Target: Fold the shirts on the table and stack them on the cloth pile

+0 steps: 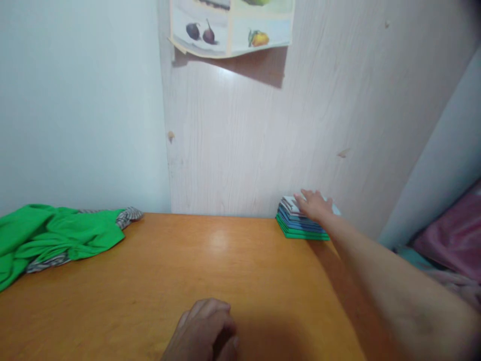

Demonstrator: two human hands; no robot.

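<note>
Found stack of folded cloths point(300, 226) at the far edge of the table point(210, 260), right of centre, close against the pale wood-grain panel point(233, 150). Layered green at the bottom, blue through the middle, whitish on top. Observed right hand point(314, 205) directly over the stack, forearm point(394, 286) stretched in from the lower right, fingers spread apart across the top layer, not clamped around it. Unable to confirm palm contact from this angle. Noted left hand point(203, 326) low at the near side, well apart from the stack, fingers loosely bent, thumb apart from them, lower portion cut off at the bottom of view. Recorded green cloth point(71, 230) lying crumpled at the left of the table, grey striped fabric point(130, 215) showing at its edges, well apart from both hands. Noted also printed sheet with fruit pictures point(231, 30) on the panel above, and pink fabric point(454, 230) at far right, beyond the forearm.
</note>
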